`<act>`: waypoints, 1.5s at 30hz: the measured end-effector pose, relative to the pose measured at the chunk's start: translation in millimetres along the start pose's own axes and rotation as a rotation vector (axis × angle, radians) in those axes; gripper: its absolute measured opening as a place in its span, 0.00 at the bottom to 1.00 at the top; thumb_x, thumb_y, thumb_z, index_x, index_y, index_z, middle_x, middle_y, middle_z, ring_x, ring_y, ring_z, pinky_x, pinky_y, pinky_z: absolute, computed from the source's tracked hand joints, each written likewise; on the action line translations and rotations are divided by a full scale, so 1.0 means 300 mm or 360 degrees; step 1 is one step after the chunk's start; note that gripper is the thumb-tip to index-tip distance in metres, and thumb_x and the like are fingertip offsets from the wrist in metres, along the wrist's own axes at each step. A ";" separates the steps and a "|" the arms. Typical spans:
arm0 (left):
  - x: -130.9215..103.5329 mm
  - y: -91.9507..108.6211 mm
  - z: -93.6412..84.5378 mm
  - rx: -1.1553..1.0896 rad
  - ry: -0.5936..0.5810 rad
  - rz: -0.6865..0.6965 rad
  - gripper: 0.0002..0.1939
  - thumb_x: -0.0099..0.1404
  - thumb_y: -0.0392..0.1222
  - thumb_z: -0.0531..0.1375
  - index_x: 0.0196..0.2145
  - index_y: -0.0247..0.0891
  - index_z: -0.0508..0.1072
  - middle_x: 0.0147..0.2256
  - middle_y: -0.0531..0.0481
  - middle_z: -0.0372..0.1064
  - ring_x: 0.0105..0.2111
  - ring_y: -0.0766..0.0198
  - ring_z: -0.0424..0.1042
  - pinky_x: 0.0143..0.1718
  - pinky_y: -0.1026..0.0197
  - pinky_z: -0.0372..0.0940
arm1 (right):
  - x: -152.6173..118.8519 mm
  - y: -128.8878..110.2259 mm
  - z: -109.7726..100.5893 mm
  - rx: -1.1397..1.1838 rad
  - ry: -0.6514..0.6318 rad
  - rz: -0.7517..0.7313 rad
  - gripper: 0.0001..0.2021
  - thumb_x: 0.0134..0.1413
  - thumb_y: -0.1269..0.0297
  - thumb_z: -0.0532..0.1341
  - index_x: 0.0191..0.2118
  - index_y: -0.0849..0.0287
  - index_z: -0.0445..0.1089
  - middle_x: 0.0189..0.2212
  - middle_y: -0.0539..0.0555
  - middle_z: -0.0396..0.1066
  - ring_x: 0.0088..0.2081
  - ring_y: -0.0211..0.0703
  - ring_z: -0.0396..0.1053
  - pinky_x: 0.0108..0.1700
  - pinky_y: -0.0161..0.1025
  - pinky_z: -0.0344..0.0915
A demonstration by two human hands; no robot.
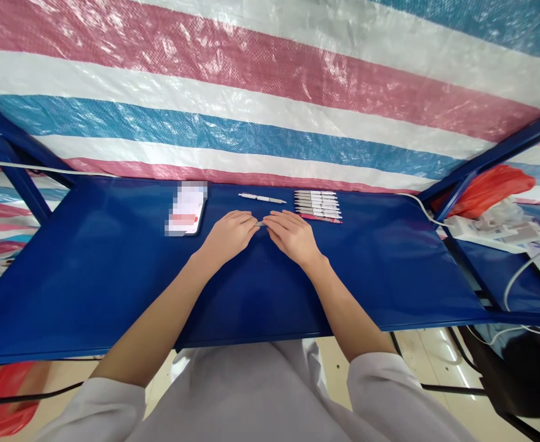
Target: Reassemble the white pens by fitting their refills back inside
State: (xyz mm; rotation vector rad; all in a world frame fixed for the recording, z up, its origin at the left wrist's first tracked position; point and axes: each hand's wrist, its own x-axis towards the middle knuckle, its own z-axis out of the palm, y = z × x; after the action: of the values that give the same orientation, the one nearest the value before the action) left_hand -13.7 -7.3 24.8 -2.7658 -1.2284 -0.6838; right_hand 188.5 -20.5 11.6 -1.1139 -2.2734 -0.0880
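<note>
My left hand [233, 234] and my right hand [293, 236] meet near the middle of the blue table, fingers closed. Between their fingertips shows a small grey piece of a slim, pen-like object [261, 223]; the rest is hidden by the fingers. Just beyond the hands, a white and grey pen [262, 197] lies alone on the table. Right of it, several white and grey pens [316, 202] lie side by side in a stack, with a red pen [323, 218] at the near edge.
A phone [187, 209] lies on the blue table [113, 276] to the left. Striped sheeting [251, 92] hangs behind. Blue frame bars rise at both sides. At the right are a red bag [491, 187], a white power strip [482, 234] and cables.
</note>
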 end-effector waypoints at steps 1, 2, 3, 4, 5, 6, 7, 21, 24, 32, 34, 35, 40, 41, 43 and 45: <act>-0.004 0.004 0.000 -0.0016 -0.0014 0.0005 0.16 0.73 0.40 0.50 0.42 0.34 0.78 0.41 0.43 0.78 0.49 0.54 0.74 0.55 0.52 0.65 | -0.003 0.001 0.003 -0.0025 -0.0018 -0.0018 0.14 0.65 0.68 0.54 0.50 0.55 0.75 0.48 0.53 0.78 0.54 0.43 0.73 0.59 0.43 0.66; -0.007 0.007 0.001 -0.0035 -0.0024 0.0006 0.17 0.73 0.40 0.50 0.42 0.34 0.78 0.42 0.43 0.78 0.49 0.54 0.74 0.55 0.53 0.65 | -0.006 0.003 0.003 -0.0047 -0.0035 -0.0040 0.14 0.66 0.68 0.54 0.49 0.55 0.75 0.48 0.53 0.78 0.52 0.43 0.74 0.56 0.41 0.68; -0.011 0.010 0.002 -0.0056 -0.0035 0.0003 0.17 0.73 0.40 0.50 0.42 0.34 0.78 0.42 0.43 0.78 0.49 0.54 0.74 0.55 0.53 0.65 | -0.008 0.005 0.002 -0.0070 -0.0051 -0.0067 0.14 0.66 0.68 0.53 0.49 0.55 0.75 0.48 0.53 0.78 0.51 0.42 0.74 0.53 0.39 0.69; -0.014 0.011 0.004 -0.0080 -0.0047 -0.0006 0.17 0.73 0.41 0.50 0.43 0.34 0.78 0.42 0.43 0.78 0.49 0.54 0.74 0.55 0.53 0.65 | -0.010 0.008 -0.001 -0.0096 -0.0063 -0.0098 0.14 0.66 0.68 0.53 0.49 0.55 0.75 0.47 0.52 0.78 0.50 0.42 0.75 0.51 0.38 0.69; -0.017 0.012 0.006 -0.0105 -0.0060 -0.0017 0.17 0.73 0.41 0.50 0.43 0.34 0.78 0.42 0.44 0.78 0.50 0.54 0.74 0.55 0.53 0.64 | -0.012 0.012 -0.006 -0.0125 -0.0074 -0.0130 0.14 0.66 0.68 0.53 0.48 0.54 0.75 0.47 0.52 0.78 0.48 0.41 0.75 0.48 0.37 0.69; -0.019 0.013 0.008 -0.0127 -0.0071 -0.0033 0.17 0.73 0.42 0.50 0.43 0.35 0.78 0.42 0.44 0.78 0.50 0.54 0.73 0.55 0.53 0.64 | -0.015 0.018 -0.011 -0.0159 -0.0081 -0.0160 0.14 0.67 0.68 0.53 0.48 0.54 0.76 0.47 0.51 0.78 0.47 0.40 0.76 0.47 0.36 0.69; -0.020 0.013 0.010 -0.0146 -0.0080 -0.0056 0.17 0.73 0.44 0.51 0.44 0.36 0.78 0.43 0.45 0.78 0.51 0.53 0.73 0.55 0.52 0.63 | -0.020 0.026 -0.018 -0.0193 -0.0083 -0.0189 0.14 0.67 0.68 0.52 0.47 0.54 0.76 0.47 0.50 0.79 0.46 0.40 0.76 0.45 0.36 0.69; -0.023 0.006 0.085 0.0033 -0.0193 -0.0444 0.24 0.72 0.50 0.51 0.60 0.40 0.68 0.63 0.45 0.61 0.64 0.49 0.57 0.66 0.44 0.48 | -0.182 0.246 -0.113 -0.0624 -0.0110 0.0142 0.13 0.65 0.68 0.55 0.46 0.51 0.77 0.43 0.48 0.80 0.42 0.39 0.75 0.36 0.34 0.63; -0.020 0.011 0.098 0.0038 -0.0223 -0.0435 0.24 0.71 0.52 0.51 0.60 0.43 0.68 0.64 0.46 0.60 0.65 0.49 0.57 0.66 0.42 0.46 | -0.186 0.269 -0.120 -0.0655 -0.0145 0.0184 0.13 0.64 0.69 0.55 0.43 0.50 0.78 0.42 0.48 0.81 0.42 0.40 0.74 0.34 0.35 0.61; -0.033 0.017 0.131 0.0085 -0.0196 -0.0429 0.25 0.71 0.54 0.50 0.60 0.43 0.69 0.64 0.43 0.59 0.65 0.46 0.56 0.66 0.37 0.41 | -0.172 0.265 -0.108 -0.0697 -0.0158 0.0198 0.15 0.64 0.70 0.54 0.44 0.50 0.78 0.45 0.48 0.79 0.43 0.40 0.73 0.32 0.36 0.60; -0.036 0.017 0.134 0.0068 -0.0184 -0.0430 0.25 0.71 0.54 0.50 0.60 0.42 0.69 0.64 0.42 0.59 0.65 0.45 0.56 0.66 0.35 0.42 | -0.164 0.260 -0.104 -0.0663 -0.0162 0.0199 0.16 0.65 0.71 0.53 0.46 0.49 0.77 0.46 0.48 0.79 0.43 0.40 0.73 0.32 0.36 0.60; -0.036 0.016 0.135 0.0057 -0.0180 -0.0427 0.25 0.71 0.54 0.51 0.60 0.42 0.69 0.64 0.41 0.59 0.65 0.44 0.55 0.66 0.34 0.42 | -0.159 0.259 -0.103 -0.0643 -0.0171 0.0203 0.17 0.65 0.71 0.53 0.46 0.49 0.77 0.46 0.47 0.79 0.43 0.40 0.73 0.31 0.36 0.60; -0.038 0.013 0.140 0.0044 -0.0162 -0.0416 0.25 0.71 0.54 0.50 0.60 0.43 0.68 0.64 0.42 0.59 0.65 0.44 0.55 0.66 0.35 0.42 | -0.148 0.268 -0.101 -0.0580 -0.0233 0.0254 0.16 0.64 0.73 0.54 0.41 0.51 0.79 0.45 0.48 0.80 0.41 0.40 0.74 0.30 0.35 0.60; -0.038 0.013 0.140 0.0044 -0.0164 -0.0416 0.25 0.71 0.54 0.50 0.60 0.43 0.68 0.64 0.42 0.59 0.65 0.45 0.55 0.66 0.35 0.42 | -0.149 0.271 -0.101 -0.0575 -0.0238 0.0253 0.16 0.64 0.72 0.54 0.41 0.51 0.79 0.45 0.48 0.80 0.41 0.40 0.74 0.30 0.35 0.60; -0.038 0.015 0.140 0.0041 -0.0174 -0.0419 0.25 0.71 0.53 0.50 0.61 0.42 0.68 0.64 0.41 0.59 0.65 0.44 0.55 0.66 0.35 0.42 | -0.150 0.276 -0.102 -0.0568 -0.0242 0.0248 0.16 0.64 0.72 0.53 0.42 0.51 0.78 0.45 0.48 0.80 0.42 0.41 0.74 0.30 0.35 0.60; -0.037 0.018 0.139 0.0043 -0.0179 -0.0422 0.25 0.71 0.53 0.50 0.61 0.41 0.68 0.64 0.41 0.59 0.65 0.45 0.55 0.66 0.35 0.43 | -0.150 0.277 -0.104 -0.0568 -0.0241 0.0259 0.16 0.64 0.72 0.53 0.43 0.51 0.78 0.45 0.49 0.79 0.43 0.41 0.74 0.30 0.35 0.60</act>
State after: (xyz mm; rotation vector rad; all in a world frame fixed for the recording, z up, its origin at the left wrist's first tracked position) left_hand -0.8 -10.1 -16.5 -2.6788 -1.6341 -0.5265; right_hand 286.0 -8.1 -3.5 -1.5311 -2.3470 -0.3677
